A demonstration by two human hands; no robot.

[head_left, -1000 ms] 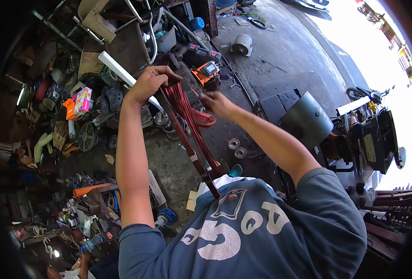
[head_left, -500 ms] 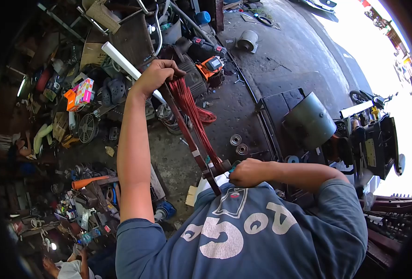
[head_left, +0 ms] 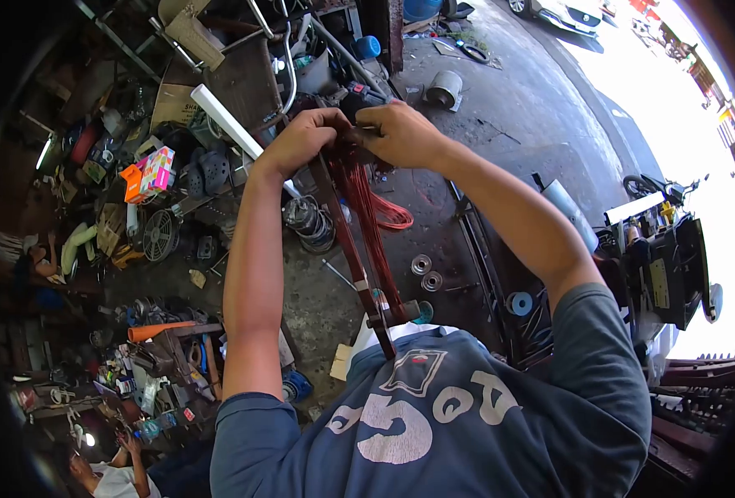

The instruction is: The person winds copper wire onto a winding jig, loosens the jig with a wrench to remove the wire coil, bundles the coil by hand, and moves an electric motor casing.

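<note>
A long dark bar-shaped winding frame point(head_left: 349, 241) slants from my chest up to my hands. Reddish-brown copper wire point(head_left: 373, 249) is stretched along it in a thick bundle, and a loose wire loop point(head_left: 395, 217) hangs at its right side. My left hand point(head_left: 311, 139) is closed around the frame's far end. Beside it, my right hand point(head_left: 401, 135) has its fingers curled in a pinch at the top of the wire bundle; what lies between the fingertips is hidden. At the near end are a short round peg point(head_left: 405, 312) and a teal piece point(head_left: 423, 312).
Two metal rings point(head_left: 426, 272) lie on the floor to the right. A white tube point(head_left: 226, 120) slants behind my left hand. Cluttered tools and a fan point(head_left: 160, 234) are at left, with another person point(head_left: 114, 469) at lower left. A metal canister point(head_left: 445, 89) stands beyond.
My right hand has moved from the frame's near end up to the far end, beside my left hand. The left hand has stayed on the frame, which has shifted slightly right in view.
</note>
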